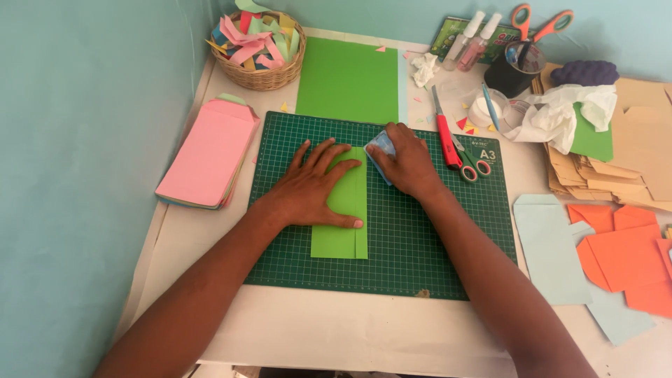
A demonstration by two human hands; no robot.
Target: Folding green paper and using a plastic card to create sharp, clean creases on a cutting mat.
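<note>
A folded strip of light green paper (341, 234) lies upright on the dark green cutting mat (434, 252). My left hand (311, 185) rests flat on it, fingers spread, pinning its upper half. My right hand (409, 164) grips a small light blue pad or cloth (380, 148) and presses it against the paper's top right edge.
A green sheet (348, 79) lies behind the mat, next to a wicker basket (260, 73) of paper scraps. A pink envelope stack (208, 154) sits left. A red cutter (444, 129), scissors (472, 162), a cup, tissue, brown, pale blue and orange papers (626, 255) crowd the right.
</note>
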